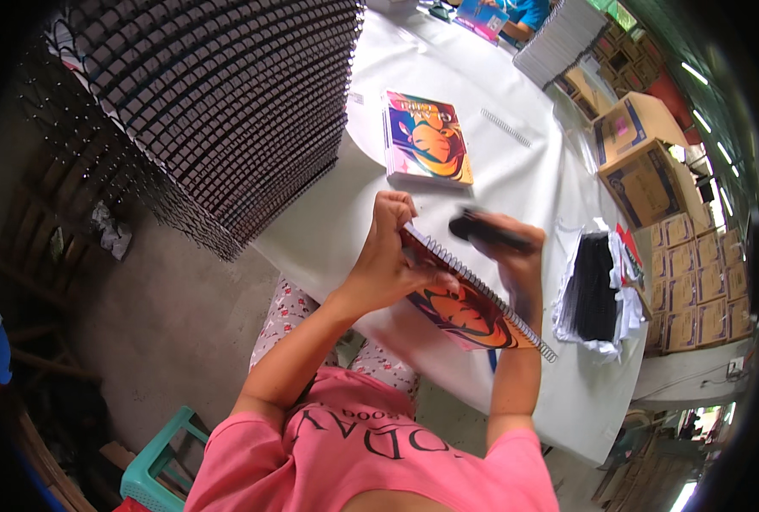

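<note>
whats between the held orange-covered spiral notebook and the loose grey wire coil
In the head view, a blurred black object in the right hand, then white tabletop.

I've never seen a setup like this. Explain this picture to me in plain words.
There's no machine here, just a person's two bare hands. A wide fisheye camera worn on the head looks down, so straight edges appear bent. The left hand grips a spiral-bound notebook with a colourful illustrated cover. The right hand holds a dark, elongated object, too blurred to identify. On the white-covered table lie a stack of orange-and-purple illustrated books, a loose thin wire coil and a black bundle in torn white wrapping.
</note>
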